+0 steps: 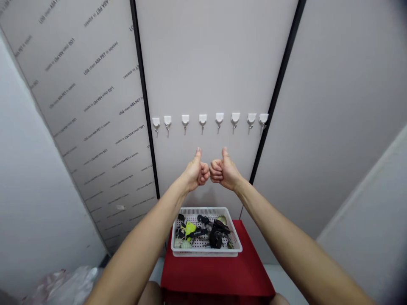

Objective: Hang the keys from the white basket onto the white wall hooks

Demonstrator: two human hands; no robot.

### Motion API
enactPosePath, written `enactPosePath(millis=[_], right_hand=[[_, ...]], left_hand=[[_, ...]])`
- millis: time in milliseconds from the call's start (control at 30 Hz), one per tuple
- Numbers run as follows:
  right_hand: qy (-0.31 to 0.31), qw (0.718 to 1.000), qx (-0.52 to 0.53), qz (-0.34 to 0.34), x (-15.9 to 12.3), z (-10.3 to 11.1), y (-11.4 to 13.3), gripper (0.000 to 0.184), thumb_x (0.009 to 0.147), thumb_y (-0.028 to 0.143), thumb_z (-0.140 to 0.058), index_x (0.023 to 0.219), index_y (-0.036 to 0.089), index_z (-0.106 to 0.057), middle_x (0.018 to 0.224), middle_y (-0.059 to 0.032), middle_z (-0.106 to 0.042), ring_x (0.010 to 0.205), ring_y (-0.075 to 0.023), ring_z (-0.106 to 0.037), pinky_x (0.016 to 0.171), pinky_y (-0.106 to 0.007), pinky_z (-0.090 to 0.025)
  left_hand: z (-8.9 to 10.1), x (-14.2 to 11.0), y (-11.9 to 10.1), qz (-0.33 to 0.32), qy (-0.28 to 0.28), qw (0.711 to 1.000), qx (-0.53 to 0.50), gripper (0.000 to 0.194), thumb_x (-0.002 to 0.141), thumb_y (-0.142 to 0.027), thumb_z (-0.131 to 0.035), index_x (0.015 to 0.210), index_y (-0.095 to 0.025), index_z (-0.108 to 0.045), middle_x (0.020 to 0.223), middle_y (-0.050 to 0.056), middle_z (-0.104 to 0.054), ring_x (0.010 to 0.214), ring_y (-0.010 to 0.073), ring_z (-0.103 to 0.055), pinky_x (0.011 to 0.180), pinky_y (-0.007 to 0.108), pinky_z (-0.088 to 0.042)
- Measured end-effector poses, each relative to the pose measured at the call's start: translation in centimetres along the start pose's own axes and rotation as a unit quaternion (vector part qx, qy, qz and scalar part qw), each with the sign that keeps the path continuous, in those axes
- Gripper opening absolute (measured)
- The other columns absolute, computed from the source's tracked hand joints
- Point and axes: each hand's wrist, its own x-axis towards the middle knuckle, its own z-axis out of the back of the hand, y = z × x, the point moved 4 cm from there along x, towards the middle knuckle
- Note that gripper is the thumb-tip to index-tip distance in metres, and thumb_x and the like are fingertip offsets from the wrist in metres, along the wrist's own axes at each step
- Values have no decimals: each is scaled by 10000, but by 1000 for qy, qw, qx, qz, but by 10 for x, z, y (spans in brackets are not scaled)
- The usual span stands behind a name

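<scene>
Both arms reach forward in the head view. My left hand (pixel 197 173) is a fist with its thumb pointing up, and no object shows in it. Close beside it, my right hand (pixel 224 170) makes the same thumbs-up fist, also with nothing visible inside. Their knuckles almost meet. Above them, several white hooks (pixel 202 120) with metal prongs run in a row across the wall panel, all bare. Below the hands sits a white plastic basket (pixel 206 253) holding small items, among them a yellow-green piece (pixel 190 228) and several black key-ring-like things (pixel 216 238).
The basket rests on a red stool or box (pixel 216 273) against the wall. Black strips (pixel 148 106) divide the wall panels, and the left panel (pixel 95 84) carries printed lettering. A crumpled clear plastic bag (pixel 71 288) lies at lower left.
</scene>
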Motion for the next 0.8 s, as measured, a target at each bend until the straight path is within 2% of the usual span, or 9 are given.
enactPosePath(millis=[233,400,500,600,667,700,767,800], right_hand=[[0,1000,-22,-10,-3,-9,-3,533,629,629,-139,374,165,-192,278,71,-193,247,-15,-139,293,-158,-104],[3,999,-38,-35,-2,-12,-13,530,630,629,-129,378,167,-191,279,76,-179,253,-17,-129,293,-158,-95],[-8,996,-62,-56,-2,-9,-33,526,631,628,-100,386,171,-191,286,80,-173,255,-18,-123,294,-161,-97],[-55,988,-133,-64,-5,0,-68,510,645,604,-130,389,173,-223,293,78,-194,260,-23,-155,302,-169,-128],[-91,968,-227,-63,-10,8,-96,468,644,561,-252,393,167,-276,304,73,-238,282,-28,-206,320,-175,-164],[-103,951,-285,-58,-13,12,-109,432,630,523,-330,397,161,-307,316,69,-265,302,-30,-231,333,-175,-178],[-104,913,-391,-48,-16,17,-133,344,598,428,-438,413,144,-378,350,62,-320,347,-34,-273,362,-171,-199],[-96,897,-430,-44,-17,18,-144,299,596,384,-453,431,137,-418,371,57,-353,369,-36,-293,376,-168,-211]], left_hand=[[3,-6,5,9,7,1000,7,553,582,-655,-92,379,-167,-256,261,-30,-299,239,36,-211,306,165,-106],[8,-11,16,25,-10,1000,6,554,583,-654,-95,370,-167,-253,255,-31,-294,241,35,-193,313,166,-97],[15,-13,34,33,-30,999,12,556,574,-659,-98,367,-171,-266,266,-32,-302,244,35,-205,319,170,-111],[37,-18,65,41,-89,993,63,529,582,-632,-194,403,-160,-354,321,-21,-385,279,46,-291,340,174,-180],[59,-25,89,35,-153,976,150,444,593,-559,-316,455,-150,-419,376,-18,-441,335,61,-357,381,180,-238],[71,-30,101,26,-191,958,211,382,593,-504,-376,475,-148,-442,401,-18,-460,370,68,-381,407,185,-259],[88,-41,121,11,-247,904,348,262,592,-393,-443,514,-146,-488,470,-6,-507,465,92,-432,466,197,-287],[93,-46,130,8,-256,875,411,213,595,-349,-452,551,-150,-514,529,6,-537,528,108,-455,500,206,-297]])
